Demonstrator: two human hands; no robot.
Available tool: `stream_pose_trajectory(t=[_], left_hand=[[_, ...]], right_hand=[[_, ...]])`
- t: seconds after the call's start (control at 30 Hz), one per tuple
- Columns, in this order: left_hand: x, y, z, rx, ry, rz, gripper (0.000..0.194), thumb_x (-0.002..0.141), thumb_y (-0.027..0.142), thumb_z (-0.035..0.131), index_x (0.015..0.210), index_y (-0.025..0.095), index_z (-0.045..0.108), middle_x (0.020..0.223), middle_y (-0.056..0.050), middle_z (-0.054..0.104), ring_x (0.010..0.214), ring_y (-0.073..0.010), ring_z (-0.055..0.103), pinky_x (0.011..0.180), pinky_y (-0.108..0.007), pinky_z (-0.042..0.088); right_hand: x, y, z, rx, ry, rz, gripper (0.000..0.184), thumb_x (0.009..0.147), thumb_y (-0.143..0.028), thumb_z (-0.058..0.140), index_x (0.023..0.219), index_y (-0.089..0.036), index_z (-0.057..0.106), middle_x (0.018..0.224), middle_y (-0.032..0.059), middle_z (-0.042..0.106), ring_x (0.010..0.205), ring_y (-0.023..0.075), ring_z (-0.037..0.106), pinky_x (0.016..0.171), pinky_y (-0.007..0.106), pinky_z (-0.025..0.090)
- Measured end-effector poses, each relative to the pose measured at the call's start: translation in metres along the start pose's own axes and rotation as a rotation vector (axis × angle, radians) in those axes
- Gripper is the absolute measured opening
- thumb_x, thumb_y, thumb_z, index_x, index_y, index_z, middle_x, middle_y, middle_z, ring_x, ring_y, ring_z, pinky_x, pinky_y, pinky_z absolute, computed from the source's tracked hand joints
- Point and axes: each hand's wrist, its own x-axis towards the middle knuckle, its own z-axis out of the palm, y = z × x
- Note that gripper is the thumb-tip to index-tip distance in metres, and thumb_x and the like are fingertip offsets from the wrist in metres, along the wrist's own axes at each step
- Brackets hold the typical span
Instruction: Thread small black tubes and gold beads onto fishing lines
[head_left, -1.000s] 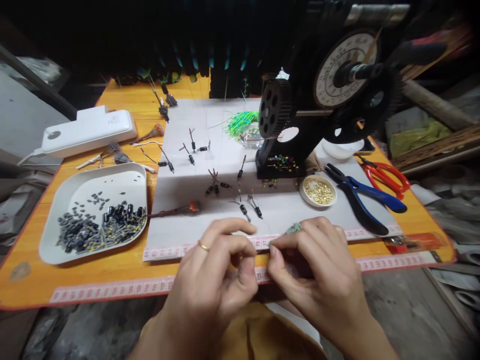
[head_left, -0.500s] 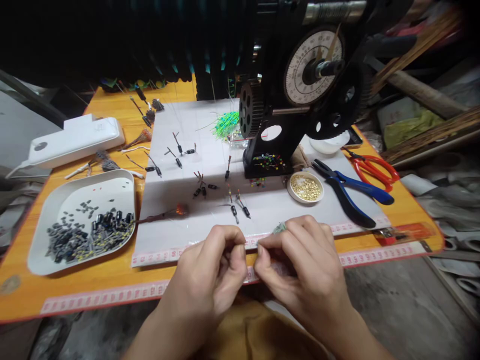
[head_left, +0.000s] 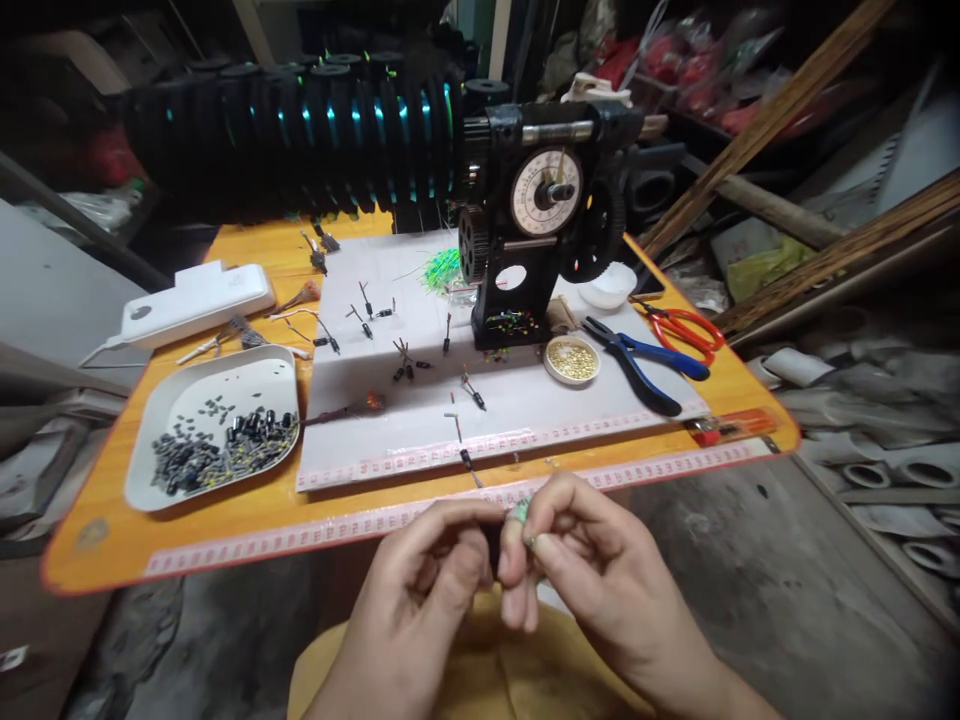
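R hand (head_left: 596, 565) pinched on tiny piece (head_left: 533, 541), prob. light & easily dropped; best held by its edges. L hand (head_left: 431, 570) loosely curled, contents hidden.

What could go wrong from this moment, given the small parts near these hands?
The right hand is out in front of the table, so whatever it may be pinching might fall and be lost.

A black piece seems to stick out past the front edge of the white board, where a hand may knock it.

The pliers lie close beside the dish of gold bits; moving them carelessly could tip it.
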Motion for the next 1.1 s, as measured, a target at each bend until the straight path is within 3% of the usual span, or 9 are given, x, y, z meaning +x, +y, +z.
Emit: stream_pose_trajectory(t=[0.13,0.27,0.43,0.6,0.67,0.8,0.87,0.97,1.1], left_hand=[[0.017,0.001,0.004,-0.217,-0.137,0.023,0.020,0.090,0.040,0.071,0.092,0.022,0.077,0.088,-0.003,0.066,0.046,-0.0022,0.044,0.044,-0.016,0.041],[0.028,0.005,0.019,-0.446,-0.221,-0.010,0.023,0.090,0.037,0.072,0.079,0.017,0.071,0.050,0.006,0.050,0.037,0.0001,0.031,0.039,-0.009,0.030],[0.026,0.007,0.029,-0.536,-0.102,-0.036,0.018,0.087,0.032,0.076,0.081,0.015,0.073,0.052,0.007,0.051,0.039,0.0009,0.030,0.040,-0.007,0.032],[0.013,-0.011,0.026,-0.509,-0.198,-0.042,0.024,0.089,0.040,0.072,0.095,0.018,0.077,0.059,0.004,0.052,0.051,-0.0099,0.056,0.050,-0.022,0.054],[0.011,-0.016,0.025,-0.443,-0.173,0.001,0.020,0.088,0.038,0.073,0.088,0.018,0.077,0.056,0.004,0.052,0.052,-0.0107,0.057,0.049,-0.020,0.050],[0.018,-0.013,0.027,-0.293,0.005,0.138,0.017,0.086,0.033,0.077,0.078,0.018,0.075,0.055,0.003,0.058,0.051,-0.0055,0.050,0.052,-0.014,0.043],[0.025,-0.008,0.030,-0.311,0.010,0.171,0.018,0.086,0.033,0.077,0.076,0.018,0.073,0.054,0.003,0.057,0.053,-0.0058,0.050,0.049,-0.012,0.041],[0.032,-0.003,0.037,-0.392,-0.049,0.093,0.019,0.086,0.035,0.076,0.079,0.019,0.070,0.057,0.002,0.059,0.051,-0.0082,0.058,0.037,-0.009,0.033],[0.037,-0.004,0.042,-0.444,-0.165,0.028,0.019,0.091,0.040,0.069,0.087,0.022,0.064,0.062,0.003,0.067,0.038,-0.0117,0.064,0.029,-0.010,0.034]], right_hand=[[-0.012,-0.004,0.001,-0.044,0.046,0.033,0.019,0.095,-0.031,0.066,0.086,-0.020,0.054,0.076,0.0006,0.070,0.062,0.0092,0.069,0.059,0.020,0.055],[-0.022,-0.004,-0.001,-0.151,0.073,0.093,0.028,0.092,-0.040,0.069,0.082,-0.018,0.054,0.069,-0.0004,0.066,0.053,0.0079,0.062,0.052,0.019,0.051],[-0.024,-0.005,-0.001,-0.177,0.098,0.060,0.028,0.092,-0.039,0.069,0.081,-0.018,0.055,0.070,-0.0006,0.065,0.054,0.0067,0.061,0.054,0.017,0.050],[-0.021,-0.009,-0.006,-0.218,0.143,0.062,0.031,0.088,-0.043,0.072,0.082,-0.018,0.056,0.074,0.0019,0.068,0.057,0.0095,0.064,0.058,0.022,0.054],[-0.022,-0.008,-0.010,-0.234,0.130,0.123,0.032,0.087,-0.046,0.073,0.087,-0.017,0.058,0.076,0.0029,0.069,0.059,0.0101,0.065,0.059,0.023,0.054],[-0.029,-0.006,-0.016,-0.367,0.058,0.238,0.030,0.090,-0.045,0.068,0.088,-0.017,0.060,0.070,-0.0005,0.063,0.056,0.0095,0.062,0.056,0.021,0.051],[-0.033,-0.008,-0.017,-0.583,0.018,0.143,0.022,0.096,-0.035,0.060,0.083,-0.017,0.060,0.067,-0.0012,0.061,0.058,0.0104,0.061,0.058,0.021,0.050],[-0.036,-0.016,-0.018,-0.893,-0.036,-0.100,0.017,0.096,-0.017,0.052,0.081,-0.019,0.060,0.070,-0.0006,0.062,0.069,0.0127,0.063,0.068,0.023,0.051],[-0.040,-0.025,-0.017,-1.092,-0.061,-0.316,0.022,0.092,-0.005,0.045,0.085,-0.019,0.060,0.077,0.0011,0.063,0.070,0.0117,0.061,0.067,0.020,0.050]])
